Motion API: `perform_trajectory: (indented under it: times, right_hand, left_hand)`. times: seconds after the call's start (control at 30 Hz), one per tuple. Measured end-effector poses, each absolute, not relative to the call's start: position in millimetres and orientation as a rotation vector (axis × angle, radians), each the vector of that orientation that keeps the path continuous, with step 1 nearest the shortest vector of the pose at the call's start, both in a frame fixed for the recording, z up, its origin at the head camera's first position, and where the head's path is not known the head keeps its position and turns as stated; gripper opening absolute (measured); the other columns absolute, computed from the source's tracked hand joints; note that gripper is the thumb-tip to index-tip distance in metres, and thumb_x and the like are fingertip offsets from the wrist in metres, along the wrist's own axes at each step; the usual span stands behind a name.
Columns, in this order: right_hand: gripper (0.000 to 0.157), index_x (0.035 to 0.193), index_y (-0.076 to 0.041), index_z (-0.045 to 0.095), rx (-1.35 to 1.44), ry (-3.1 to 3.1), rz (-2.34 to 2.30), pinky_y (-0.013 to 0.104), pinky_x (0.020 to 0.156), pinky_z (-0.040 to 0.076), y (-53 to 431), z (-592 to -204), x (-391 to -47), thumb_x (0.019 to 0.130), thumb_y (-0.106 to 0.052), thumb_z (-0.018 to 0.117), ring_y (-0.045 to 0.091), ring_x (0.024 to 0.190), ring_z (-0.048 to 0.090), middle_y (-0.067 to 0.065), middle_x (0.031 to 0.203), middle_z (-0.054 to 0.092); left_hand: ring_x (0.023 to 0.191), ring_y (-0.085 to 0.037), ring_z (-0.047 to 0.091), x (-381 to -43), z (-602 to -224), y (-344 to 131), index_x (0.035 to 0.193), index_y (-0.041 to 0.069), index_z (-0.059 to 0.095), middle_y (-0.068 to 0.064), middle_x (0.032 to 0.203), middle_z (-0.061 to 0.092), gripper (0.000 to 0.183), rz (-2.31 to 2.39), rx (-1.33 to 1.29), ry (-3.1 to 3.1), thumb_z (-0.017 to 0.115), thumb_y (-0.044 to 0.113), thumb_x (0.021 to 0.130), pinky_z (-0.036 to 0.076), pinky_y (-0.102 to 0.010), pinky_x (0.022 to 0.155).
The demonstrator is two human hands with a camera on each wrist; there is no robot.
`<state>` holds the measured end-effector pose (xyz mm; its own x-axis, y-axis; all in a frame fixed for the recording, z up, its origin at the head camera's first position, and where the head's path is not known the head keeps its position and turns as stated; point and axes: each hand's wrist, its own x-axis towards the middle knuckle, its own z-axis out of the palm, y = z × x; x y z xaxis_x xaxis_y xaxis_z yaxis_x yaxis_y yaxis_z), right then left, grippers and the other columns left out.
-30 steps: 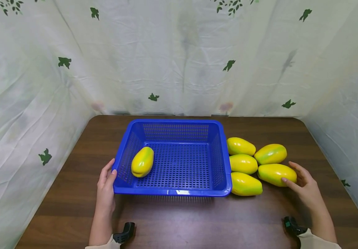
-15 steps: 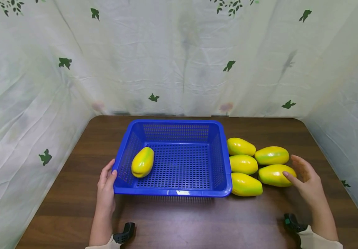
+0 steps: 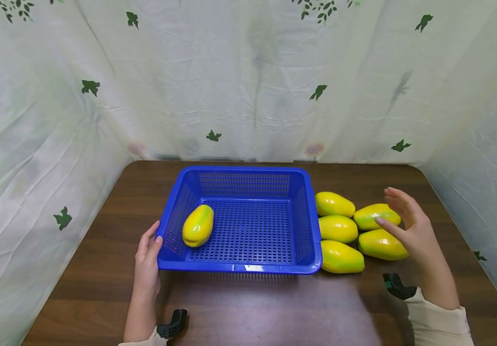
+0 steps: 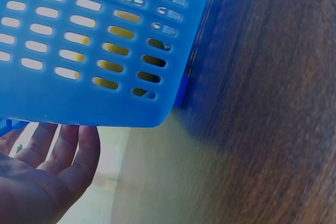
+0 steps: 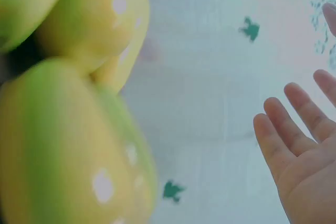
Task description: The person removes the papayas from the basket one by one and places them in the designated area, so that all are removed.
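Note:
A blue slotted plastic basket (image 3: 239,267) stands on the table, with one yellow-green papaya (image 3: 198,225) lying inside at its left. My left hand (image 3: 146,264) grips the basket's left rim, thumb on top; in the left wrist view its fingers (image 4: 86,153) bend up to the rim from outside. Several papayas (image 3: 336,228) lie close together just right of the basket. Over the two rightmost ones, the back papaya (image 3: 371,216) and the front papaya (image 3: 382,244), hovers my right hand (image 3: 418,235), fingers spread and nothing in it. Its palm (image 5: 310,182) shows bare in the right wrist view.
The brown wooden table (image 3: 248,307) has its back edge against a pale curtain (image 3: 248,96) with green leaf prints, which also hangs at both sides. A black wrist device (image 3: 176,323) sits on each forearm.
My right hand has let go of the front right papaya and risen up and away toward the back. The back right papaya shifted slightly right. My left hand and the basket stay put.

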<state>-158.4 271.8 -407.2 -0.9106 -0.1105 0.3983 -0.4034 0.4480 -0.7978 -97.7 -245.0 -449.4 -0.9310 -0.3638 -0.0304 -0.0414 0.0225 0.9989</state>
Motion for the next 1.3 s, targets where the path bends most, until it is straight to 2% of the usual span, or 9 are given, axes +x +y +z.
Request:
perform_trajectory:
  times: [0.27, 0.47, 0.53, 0.7, 0.77, 0.93, 1.1, 1.3]
  right_hand:
    - [0.071, 0.136, -0.011, 0.036, 0.569, -2.453, 1.41, 0.012, 0.091, 0.031, 242, -388, -177, 0.075, 0.005, 0.068, 0.007, 0.117, 0.039, 0.009, 0.133, 0.04]
    - [0.071, 0.137, -0.014, 0.036, 0.713, -2.46, 1.482, 0.016, 0.092, 0.033, 213, -374, -188, 0.076, 0.003, 0.069, 0.017, 0.121, 0.038, 0.006, 0.135, 0.039]
    - [0.071, 0.137, -0.014, 0.036, 0.778, -2.444, 1.506, 0.022, 0.095, 0.032, 203, -369, -192, 0.076, 0.003, 0.068, 0.021, 0.121, 0.038, 0.006, 0.135, 0.039]
    - [0.07, 0.137, -0.014, 0.036, 0.927, -2.422, 1.53, 0.047, 0.097, 0.03, 179, -360, -203, 0.077, 0.001, 0.068, 0.027, 0.121, 0.037, 0.009, 0.135, 0.039]
    - [0.069, 0.137, -0.015, 0.036, 0.973, -2.435, 1.521, 0.05, 0.095, 0.031, 168, -357, -207, 0.077, -0.004, 0.069, 0.026, 0.12, 0.038, 0.008, 0.134, 0.04]
    - [0.068, 0.136, -0.015, 0.037, 1.137, -2.454, 1.491, 0.044, 0.097, 0.032, 140, -352, -217, 0.078, -0.014, 0.071, 0.022, 0.12, 0.04, 0.004, 0.134, 0.04]
    - [0.068, 0.136, -0.009, 0.036, 1.323, -2.446, 1.548, 0.036, 0.099, 0.03, 111, -354, -225, 0.078, -0.013, 0.071, 0.021, 0.122, 0.039, 0.005, 0.135, 0.04]
    - [0.068, 0.136, -0.006, 0.035, 1.367, -2.588, 1.547, 0.041, 0.097, 0.032, 76, -344, -218, 0.078, -0.011, 0.07, 0.027, 0.121, 0.039, 0.011, 0.134, 0.04]
  left_hand:
    - [0.11, -0.019, 0.043, -98, -450, -245, 0.137, 0.017, 0.035, -0.01, 0.133, 0.038, 0.042, -1.998, 0.404, -2.061, 0.038, 0.027, 0.097, 0.042, -0.015, 0.081]
    - [0.106, -0.017, 0.045, -98, -451, -245, 0.137, 0.014, 0.035, -0.009, 0.128, 0.041, 0.041, -2.009, 0.392, -2.034, 0.038, 0.024, 0.097, 0.042, -0.016, 0.08]
    - [0.104, -0.017, 0.046, -98, -451, -245, 0.137, 0.013, 0.035, -0.009, 0.125, 0.043, 0.041, -2.017, 0.376, -2.025, 0.038, 0.023, 0.097, 0.043, -0.018, 0.08]
    - [0.104, -0.017, 0.047, -99, -450, -245, 0.137, 0.013, 0.035, -0.008, 0.124, 0.043, 0.041, -2.011, 0.375, -2.03, 0.038, 0.024, 0.097, 0.043, -0.018, 0.08]
    - [0.105, -0.017, 0.046, -98, -451, -245, 0.137, 0.013, 0.036, -0.008, 0.125, 0.043, 0.041, -2.009, 0.387, -2.031, 0.037, 0.023, 0.097, 0.042, -0.018, 0.081]
    - [0.106, -0.018, 0.045, -99, -451, -245, 0.137, 0.014, 0.036, -0.008, 0.127, 0.042, 0.041, -2.008, 0.399, -2.032, 0.037, 0.024, 0.097, 0.042, -0.018, 0.081]
    - [0.106, -0.018, 0.045, -99, -451, -245, 0.137, 0.015, 0.036, -0.01, 0.129, 0.041, 0.041, -2.004, 0.389, -2.038, 0.038, 0.025, 0.097, 0.042, -0.018, 0.081]
    - [0.107, -0.019, 0.045, -99, -450, -245, 0.137, 0.013, 0.035, -0.01, 0.129, 0.04, 0.041, -2.019, 0.376, -2.025, 0.037, 0.023, 0.097, 0.042, -0.017, 0.082]
